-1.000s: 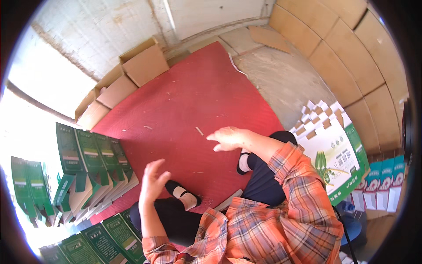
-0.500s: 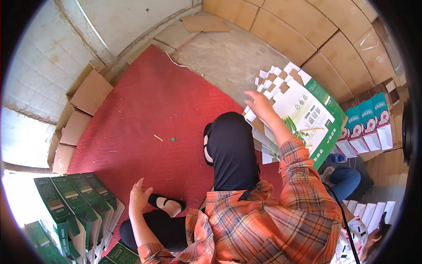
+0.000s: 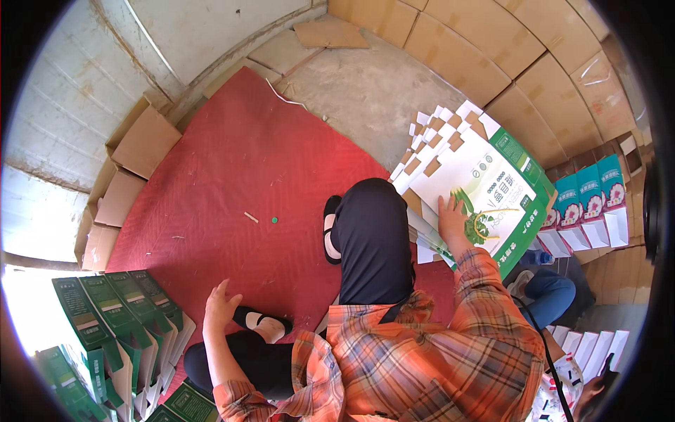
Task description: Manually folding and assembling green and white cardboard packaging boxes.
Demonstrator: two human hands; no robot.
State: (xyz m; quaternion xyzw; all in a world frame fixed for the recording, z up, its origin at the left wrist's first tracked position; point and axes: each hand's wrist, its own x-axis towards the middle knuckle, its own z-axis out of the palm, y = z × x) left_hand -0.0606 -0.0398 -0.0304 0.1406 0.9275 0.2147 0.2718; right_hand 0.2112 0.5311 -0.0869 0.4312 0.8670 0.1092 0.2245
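Observation:
My right hand (image 3: pixel 453 224) lies on the top sheet of a stack of flat white-and-green printed cartons (image 3: pixel 460 165) at my right, beside its leafy picture. Its fingers are stretched out and grip nothing that I can see. Staggered tabs and brown inner board show along the stack's far left edge. At the left, my left hand (image 3: pixel 221 308) hangs in the air above the red mat, empty, its fingers loosely apart. Close to it on the left, several dark green folded cartons (image 3: pixel 116 302) stand in a row. My bent knee, in dark trousers, is between the hands.
Brown cardboard boxes (image 3: pixel 464 53) are stacked along the far right wall. Teal cartons (image 3: pixel 589 197) stand in a row at right, and a co-worker's jeans-clad leg (image 3: pixel 552 292) shows below them. Brown cardboard pieces (image 3: pixel 144 141) lean at left. The red mat (image 3: pixel 232 162) holds small scraps.
My right hand has come back toward me from the stack's far left edge and now rests on the top carton. My left hand has shifted slightly leftward.

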